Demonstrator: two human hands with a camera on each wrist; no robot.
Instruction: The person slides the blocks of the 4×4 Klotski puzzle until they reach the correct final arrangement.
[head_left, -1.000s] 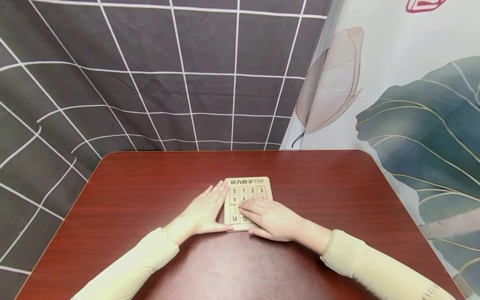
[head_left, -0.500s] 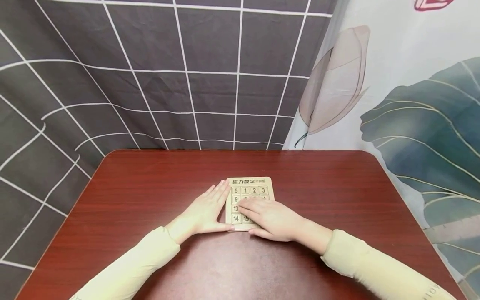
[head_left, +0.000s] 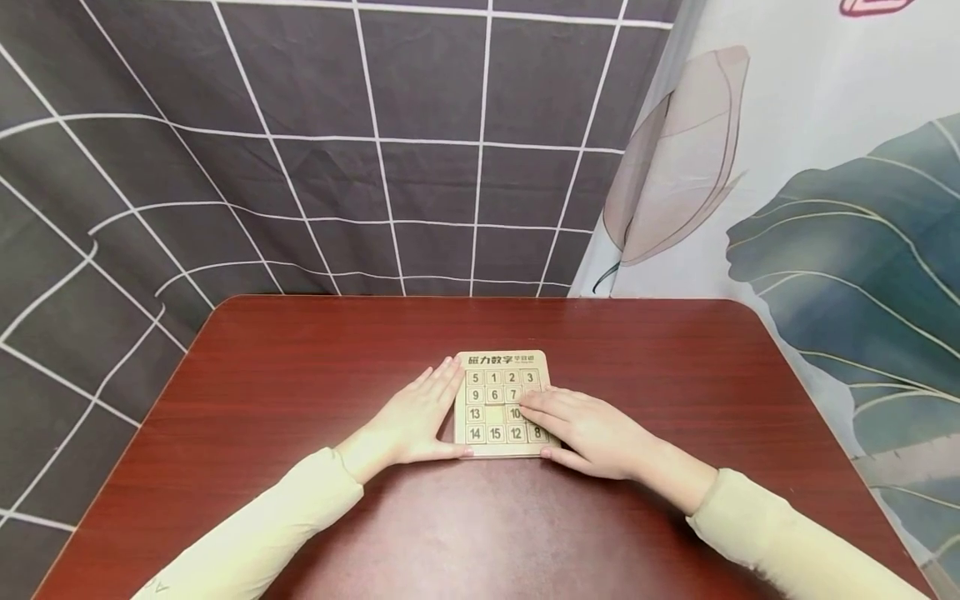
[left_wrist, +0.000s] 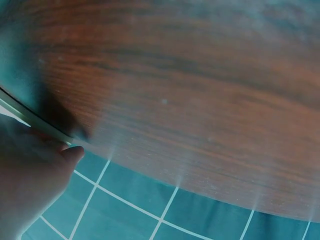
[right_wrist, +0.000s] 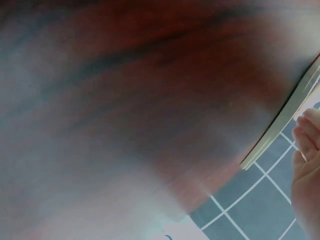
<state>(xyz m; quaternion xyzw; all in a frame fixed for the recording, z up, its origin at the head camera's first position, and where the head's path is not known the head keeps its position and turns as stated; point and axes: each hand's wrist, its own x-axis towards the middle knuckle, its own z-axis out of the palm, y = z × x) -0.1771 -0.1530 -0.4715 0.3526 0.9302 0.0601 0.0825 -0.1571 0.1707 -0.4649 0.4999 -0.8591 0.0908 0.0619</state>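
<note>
A cream number sliding puzzle (head_left: 495,414) lies flat on the table, with one bare slot in its third row, between the 13 tile (head_left: 475,414) and the 10 tile (head_left: 514,412). My left hand (head_left: 408,421) rests along the puzzle's left side, fingers straight and thumb stretched to the bottom-left corner. My right hand (head_left: 600,433) lies over the right side, its extended fingertips on tiles beside the 7 and 10, hiding those tiles. Its thumb touches near the bottom-right edge. Both wrist views catch the puzzle's edge (right_wrist: 280,120) and part of a hand.
A red-brown wooden table (head_left: 337,333) carries the puzzle near its middle. Behind and to the left hangs a dark curtain with a white grid (head_left: 315,175). At the right is a white curtain with leaf prints (head_left: 862,250).
The 13 tile has slid left into the third row's first slot, and the gap now shows in the second. My right hand has moved right, uncovering more tiles. My left hand stays put.
</note>
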